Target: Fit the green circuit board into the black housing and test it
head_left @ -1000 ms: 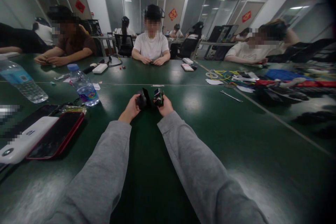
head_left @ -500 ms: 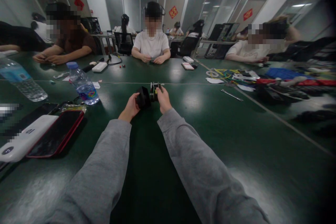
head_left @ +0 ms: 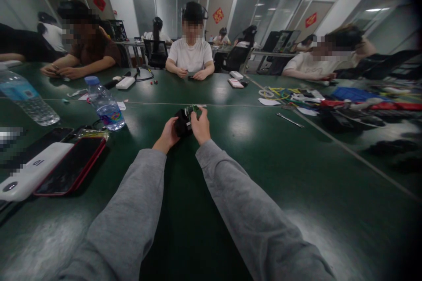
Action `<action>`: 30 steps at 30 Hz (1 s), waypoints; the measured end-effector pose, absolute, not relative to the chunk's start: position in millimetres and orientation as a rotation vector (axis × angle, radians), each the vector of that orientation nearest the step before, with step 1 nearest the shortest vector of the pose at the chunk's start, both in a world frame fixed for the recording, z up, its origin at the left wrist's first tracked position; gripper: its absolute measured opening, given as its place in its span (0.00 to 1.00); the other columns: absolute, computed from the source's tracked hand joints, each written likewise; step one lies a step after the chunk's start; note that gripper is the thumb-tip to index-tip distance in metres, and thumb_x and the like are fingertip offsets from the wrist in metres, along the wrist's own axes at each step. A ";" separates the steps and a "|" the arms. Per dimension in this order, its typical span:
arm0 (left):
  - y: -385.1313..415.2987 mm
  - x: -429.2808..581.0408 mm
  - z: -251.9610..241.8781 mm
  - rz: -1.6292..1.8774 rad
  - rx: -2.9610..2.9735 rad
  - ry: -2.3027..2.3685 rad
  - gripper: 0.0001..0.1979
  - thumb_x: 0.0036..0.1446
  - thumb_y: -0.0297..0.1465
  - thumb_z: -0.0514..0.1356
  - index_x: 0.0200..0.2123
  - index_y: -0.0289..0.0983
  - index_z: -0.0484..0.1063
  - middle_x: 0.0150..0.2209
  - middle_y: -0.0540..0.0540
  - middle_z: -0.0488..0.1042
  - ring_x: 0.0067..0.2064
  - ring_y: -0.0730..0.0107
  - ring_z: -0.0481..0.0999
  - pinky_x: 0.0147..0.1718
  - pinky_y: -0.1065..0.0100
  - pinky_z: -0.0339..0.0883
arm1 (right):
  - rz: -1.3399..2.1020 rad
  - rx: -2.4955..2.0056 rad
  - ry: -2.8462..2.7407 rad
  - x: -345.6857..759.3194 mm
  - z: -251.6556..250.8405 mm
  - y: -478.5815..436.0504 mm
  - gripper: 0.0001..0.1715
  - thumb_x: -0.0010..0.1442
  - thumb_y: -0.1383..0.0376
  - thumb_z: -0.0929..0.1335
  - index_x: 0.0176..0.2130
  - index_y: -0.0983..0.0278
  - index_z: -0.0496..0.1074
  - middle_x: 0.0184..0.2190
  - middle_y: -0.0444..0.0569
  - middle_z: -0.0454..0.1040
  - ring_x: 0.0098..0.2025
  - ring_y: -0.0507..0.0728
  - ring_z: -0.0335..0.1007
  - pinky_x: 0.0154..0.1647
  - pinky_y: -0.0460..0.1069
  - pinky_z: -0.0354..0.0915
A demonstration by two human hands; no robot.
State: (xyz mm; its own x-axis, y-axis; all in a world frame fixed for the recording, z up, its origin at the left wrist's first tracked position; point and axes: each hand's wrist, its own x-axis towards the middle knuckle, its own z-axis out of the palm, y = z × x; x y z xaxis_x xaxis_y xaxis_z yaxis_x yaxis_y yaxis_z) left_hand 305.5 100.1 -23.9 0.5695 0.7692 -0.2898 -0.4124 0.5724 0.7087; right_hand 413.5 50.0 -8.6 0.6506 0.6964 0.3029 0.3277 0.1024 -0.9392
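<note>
My left hand (head_left: 167, 135) is closed around a black box-shaped housing (head_left: 182, 124), held above the green table in front of me. At the housing's right side sits a small circuit board assembly (head_left: 190, 109) with green and metallic parts. My right hand (head_left: 201, 127) grips this assembly, thumb and forefinger near its top edge. The assembly meets the housing, but how far it sits inside cannot be made out. Fingers hide the lower part of both pieces.
Left of my arms lie a red-cased phone (head_left: 74, 164), a white power bank (head_left: 36, 169) and two water bottles, one blue-capped (head_left: 107, 107). A wrench (head_left: 290, 120) and a heap of cables (head_left: 283, 93) are on the right. Across the table (head_left: 263, 158) sits a person in a white shirt (head_left: 190, 55).
The circuit board assembly has come from beside the housing to up against it, my right hand moving slightly left. The housing has turned a little, and my right fingers have shifted along the assembly.
</note>
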 end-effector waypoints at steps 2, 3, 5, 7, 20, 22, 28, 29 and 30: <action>100.0 306.2 -24.9 0.756 0.636 0.637 0.11 0.56 0.35 0.56 0.38 0.36 0.73 0.31 0.44 0.77 0.38 0.59 0.78 0.39 0.61 0.71 | 0.337 -1.444 -0.878 409.4 -7.0 48.6 0.18 0.60 0.62 0.65 0.51 0.60 0.64 0.47 0.52 0.73 0.53 0.58 0.69 0.59 0.57 0.60; 100.2 306.4 -25.5 0.758 0.638 0.636 0.11 0.56 0.35 0.56 0.38 0.36 0.73 0.32 0.44 0.78 0.38 0.59 0.78 0.39 0.61 0.71 | 0.343 -1.414 -0.867 407.7 -6.0 47.9 0.17 0.60 0.63 0.65 0.50 0.60 0.64 0.47 0.52 0.72 0.54 0.58 0.68 0.60 0.57 0.60; 100.3 306.5 -26.4 0.761 0.639 0.635 0.12 0.55 0.35 0.57 0.40 0.36 0.73 0.32 0.44 0.78 0.38 0.59 0.78 0.39 0.61 0.71 | 0.362 -1.365 -0.853 405.2 -4.3 46.9 0.17 0.59 0.64 0.66 0.49 0.60 0.65 0.48 0.52 0.72 0.55 0.58 0.67 0.61 0.56 0.58; 99.9 306.5 -26.6 0.758 0.641 0.629 0.13 0.55 0.36 0.57 0.41 0.36 0.74 0.32 0.43 0.78 0.38 0.59 0.78 0.39 0.61 0.72 | 0.383 -1.364 -0.871 403.9 -3.3 46.5 0.17 0.59 0.65 0.66 0.49 0.60 0.64 0.49 0.52 0.71 0.56 0.58 0.65 0.63 0.58 0.56; 102.2 307.5 -31.0 0.771 0.662 0.638 0.14 0.57 0.36 0.57 0.42 0.37 0.75 0.34 0.42 0.78 0.39 0.60 0.78 0.36 0.62 0.72 | 0.248 -1.613 -1.028 390.6 -10.9 46.0 0.26 0.61 0.65 0.64 0.57 0.65 0.60 0.55 0.61 0.63 0.61 0.65 0.54 0.64 0.65 0.49; 103.4 307.6 -34.1 0.764 0.671 0.632 0.14 0.57 0.38 0.58 0.42 0.37 0.76 0.35 0.42 0.78 0.39 0.59 0.79 0.36 0.62 0.72 | 0.243 -1.635 -1.024 388.4 -12.5 45.8 0.27 0.61 0.64 0.64 0.58 0.65 0.60 0.55 0.61 0.62 0.61 0.67 0.53 0.64 0.66 0.50; 100.3 308.0 -34.1 0.723 0.691 0.663 0.16 0.55 0.40 0.60 0.42 0.37 0.76 0.37 0.41 0.79 0.40 0.57 0.79 0.36 0.61 0.72 | 0.359 -1.606 -1.032 392.5 -20.2 51.4 0.22 0.64 0.57 0.62 0.56 0.58 0.64 0.55 0.56 0.60 0.62 0.64 0.53 0.64 0.66 0.51; 99.3 307.9 -32.7 0.723 0.691 0.658 0.16 0.55 0.41 0.60 0.42 0.37 0.76 0.37 0.41 0.79 0.39 0.57 0.79 0.37 0.61 0.72 | 0.383 -1.579 -1.006 394.9 -22.5 53.8 0.22 0.64 0.57 0.62 0.56 0.58 0.64 0.55 0.55 0.59 0.62 0.63 0.54 0.64 0.65 0.52; 98.6 307.7 -31.2 0.724 0.688 0.654 0.17 0.55 0.41 0.60 0.42 0.36 0.76 0.37 0.41 0.79 0.39 0.57 0.79 0.37 0.60 0.72 | 0.404 -1.546 -0.958 397.7 -25.2 56.6 0.22 0.64 0.56 0.62 0.56 0.58 0.65 0.54 0.54 0.60 0.61 0.62 0.55 0.64 0.64 0.52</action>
State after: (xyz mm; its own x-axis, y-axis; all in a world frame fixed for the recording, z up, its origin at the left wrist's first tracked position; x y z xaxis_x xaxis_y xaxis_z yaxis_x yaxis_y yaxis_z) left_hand 307.7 98.6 -31.2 0.5780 0.7636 -0.2880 -0.3647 0.5574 0.7459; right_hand 397.7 56.6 -25.2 0.5990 0.7572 0.2606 0.3415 0.0528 -0.9384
